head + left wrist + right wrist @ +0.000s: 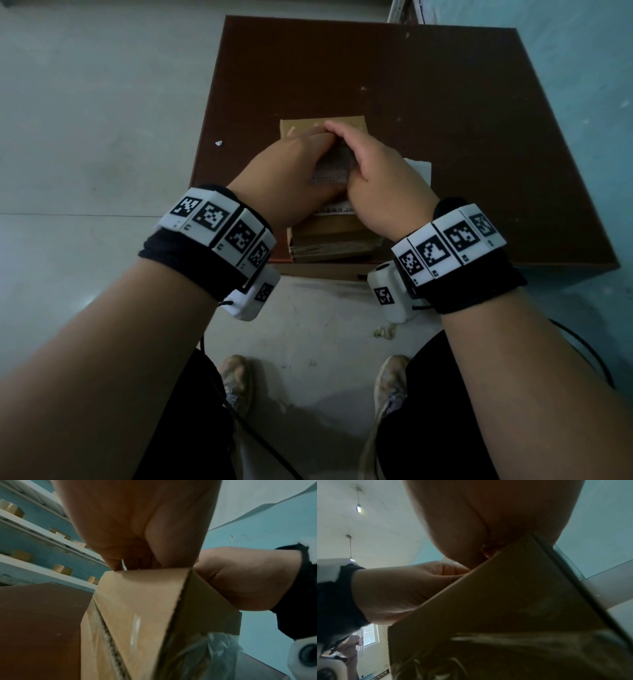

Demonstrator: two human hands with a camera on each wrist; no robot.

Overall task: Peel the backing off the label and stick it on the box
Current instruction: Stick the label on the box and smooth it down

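A cardboard box (322, 128) stands on the brown table (445, 137) near its front edge, its near flap open. Both hands are together above the box top. Between them is the label (330, 168), a small sheet showing a grey grid-patterned side. My left hand (301, 161) grips its left part with curled fingers. My right hand (373, 164) pinches its right part. The fingertips themselves are hidden. In the left wrist view the box (137, 601) rises under my left hand (137, 527). The right wrist view has the box (505, 601) filling the space below my right hand (488, 513).
A white sheet (419, 171) lies on the table right of the box, partly under my right hand. Crumpled plastic (214, 649) sits inside the box. A paper scrap (218, 143) lies on the floor left of the table. Shelves (34, 536) with small boxes stand behind.
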